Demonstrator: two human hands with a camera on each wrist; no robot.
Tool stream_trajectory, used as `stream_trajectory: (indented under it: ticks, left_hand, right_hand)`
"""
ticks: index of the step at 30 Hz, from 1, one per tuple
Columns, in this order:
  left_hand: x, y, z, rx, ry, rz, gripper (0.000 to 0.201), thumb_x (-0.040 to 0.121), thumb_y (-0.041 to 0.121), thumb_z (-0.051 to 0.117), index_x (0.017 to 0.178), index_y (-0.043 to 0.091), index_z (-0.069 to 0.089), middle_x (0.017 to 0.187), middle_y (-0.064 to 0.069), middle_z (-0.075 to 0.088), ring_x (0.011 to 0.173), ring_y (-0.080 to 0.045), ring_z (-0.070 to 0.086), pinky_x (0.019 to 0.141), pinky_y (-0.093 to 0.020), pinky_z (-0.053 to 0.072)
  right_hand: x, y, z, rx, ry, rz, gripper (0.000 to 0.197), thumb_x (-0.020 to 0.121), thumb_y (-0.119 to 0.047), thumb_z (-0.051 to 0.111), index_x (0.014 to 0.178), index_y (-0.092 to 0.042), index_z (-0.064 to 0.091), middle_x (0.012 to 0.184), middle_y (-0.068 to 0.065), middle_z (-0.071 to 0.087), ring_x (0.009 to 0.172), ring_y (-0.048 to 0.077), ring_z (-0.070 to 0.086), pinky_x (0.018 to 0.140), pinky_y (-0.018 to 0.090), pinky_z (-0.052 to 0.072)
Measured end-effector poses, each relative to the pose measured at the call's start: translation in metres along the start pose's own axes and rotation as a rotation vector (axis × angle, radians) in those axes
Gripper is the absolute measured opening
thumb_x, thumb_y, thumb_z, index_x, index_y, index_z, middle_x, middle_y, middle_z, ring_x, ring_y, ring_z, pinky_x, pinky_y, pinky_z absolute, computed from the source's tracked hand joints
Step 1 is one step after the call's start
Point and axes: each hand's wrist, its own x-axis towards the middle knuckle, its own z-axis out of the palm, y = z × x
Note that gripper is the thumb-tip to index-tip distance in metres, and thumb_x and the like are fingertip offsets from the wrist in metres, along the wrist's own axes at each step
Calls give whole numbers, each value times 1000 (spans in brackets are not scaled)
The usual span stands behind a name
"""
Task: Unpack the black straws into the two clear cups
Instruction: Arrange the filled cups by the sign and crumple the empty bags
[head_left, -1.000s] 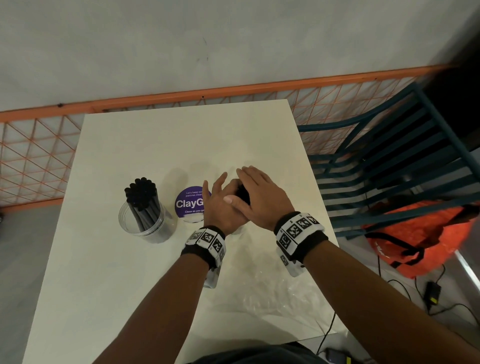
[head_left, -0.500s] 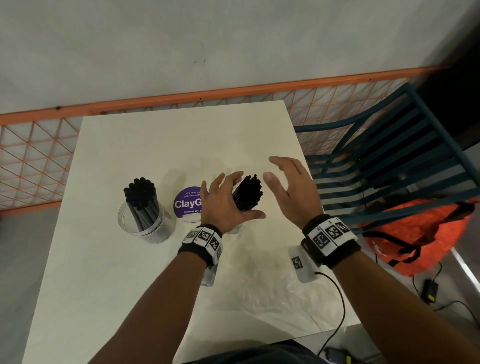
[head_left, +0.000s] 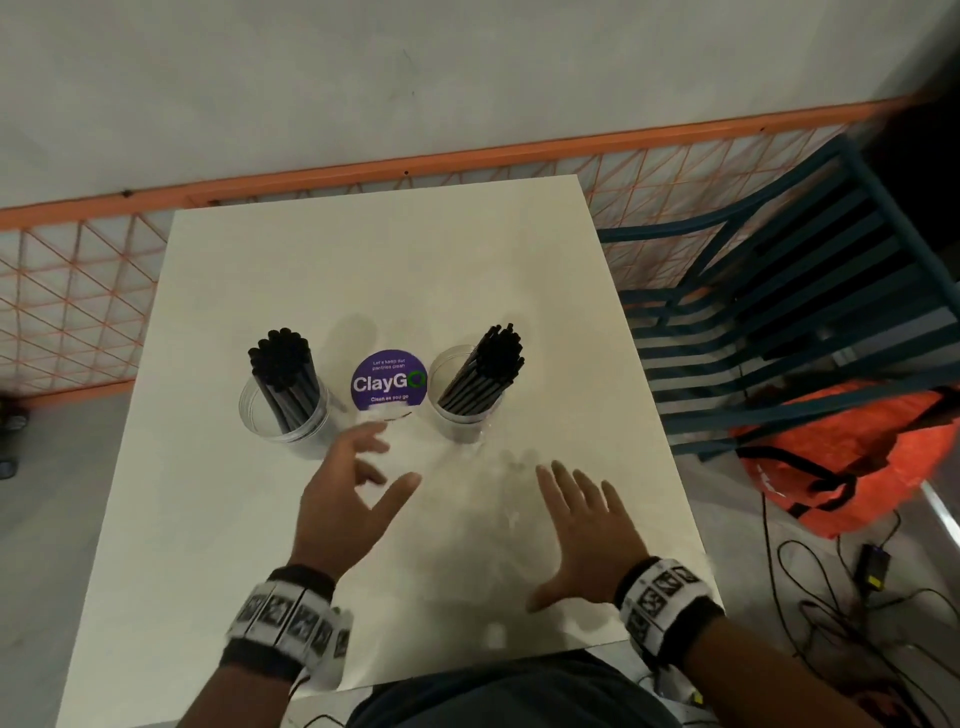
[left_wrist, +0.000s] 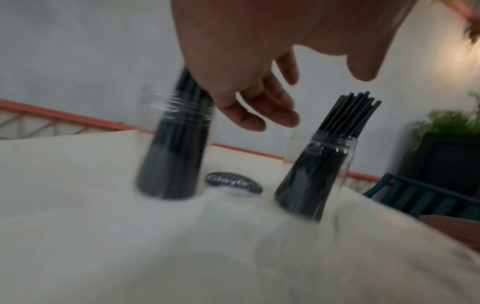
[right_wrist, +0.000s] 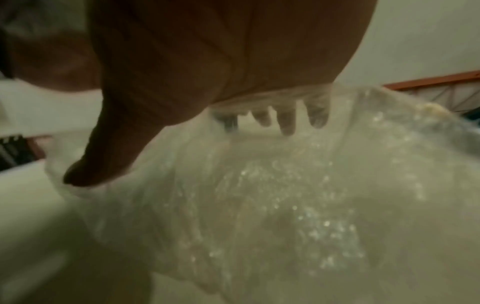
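Two clear cups stand on the white table, each filled with black straws. The left cup holds an upright bundle; the right cup holds a bundle leaning right. Both cups show in the left wrist view, left cup blurred, right cup sharper. My left hand hovers open and empty in front of the cups. My right hand is spread flat, fingers straight, over the empty clear plastic wrapper lying on the table.
A round purple ClayGo sticker lies between the cups. An orange mesh fence runs behind the table. A teal slatted chair and an orange bag are to the right, with cables on the floor.
Both hands let go of the right bundle of straws and pulled back toward me. The bundle now stands in the right cup, and my right hand has dropped onto the wrapper.
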Motion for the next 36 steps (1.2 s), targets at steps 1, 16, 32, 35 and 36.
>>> stream_trajectory:
  ticks: [1,16,32,35,36]
  left_hand:
    - [-15,-4,-4,45,-23,-16,62,73,63,67,126,36,48,108,12,63,76,-8,67,73,-35,58]
    - [-66,66,63,57,-737,-142,117,58,57,88,149,42,16,149,20,37,138,-3,35,115,-29,33]
    - [-105,114,60,-727,-928,-513,56,91,60,51,131,21,56,123,-7,70,108,-22,70,94,-41,55]
    - [-129,119,75,-279,-917,-145,52,94,45,61,139,40,37,132,10,57,102,-13,70,93,-36,57]
    - [-134,120,83,-154,-899,8,50,95,40,62,139,38,37,130,13,55,100,-10,68,89,-33,57]
  right_hand:
    - [5,-1,11,-24,-12,4,150,44,-89,62,150,-23,-20,164,7,-9,150,32,4,120,54,10]
    - [-43,-41,-34,518,147,-293,22,83,-36,58,100,-27,47,95,6,65,79,18,60,67,33,43]
    - [-158,-74,39,748,773,78,38,92,-23,48,127,-37,45,127,-7,55,94,12,63,75,32,54]
    - [-171,-53,55,1013,724,235,28,85,-17,45,108,-31,51,92,-4,67,74,16,61,65,37,51]
    - [-174,-48,59,1140,700,249,27,83,-16,44,106,-29,51,85,-1,66,69,18,59,62,40,50]
